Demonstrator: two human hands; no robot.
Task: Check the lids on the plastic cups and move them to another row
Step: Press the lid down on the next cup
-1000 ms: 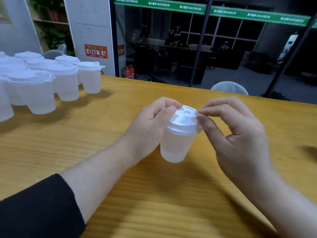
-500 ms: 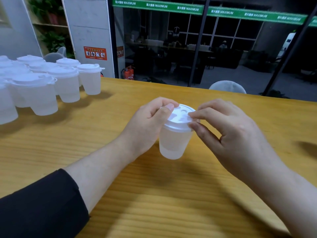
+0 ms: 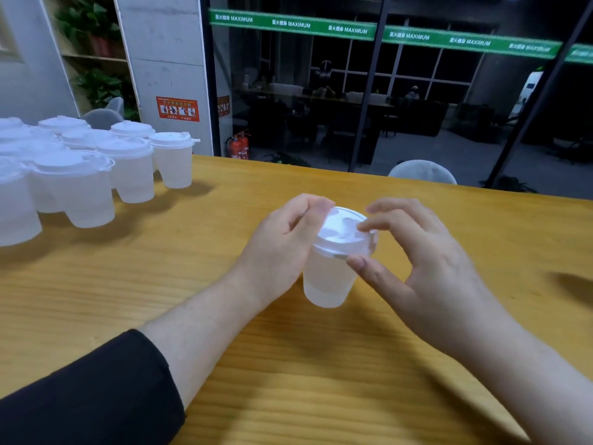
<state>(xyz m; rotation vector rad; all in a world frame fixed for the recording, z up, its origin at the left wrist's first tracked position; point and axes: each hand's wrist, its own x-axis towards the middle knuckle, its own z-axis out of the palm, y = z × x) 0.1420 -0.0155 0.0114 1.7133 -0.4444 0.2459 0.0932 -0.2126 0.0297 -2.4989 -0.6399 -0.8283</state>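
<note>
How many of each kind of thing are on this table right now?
Lidded plastic cup in the hands: 1
Lidded plastic cups grouped at left: at least 8, overlapping and cut off by the frame edge
Hands: 2, left hand and right hand
Total: at least 11

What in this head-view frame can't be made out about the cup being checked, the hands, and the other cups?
- Cup: its left side is hidden behind the left hand.
- Lid: whether its rim is fully seated is unclear; the right hand covers the far edge.
- Group of lidded cups: cut off by the left frame edge, so no count.
- Right fingers: motion-blurred.
</note>
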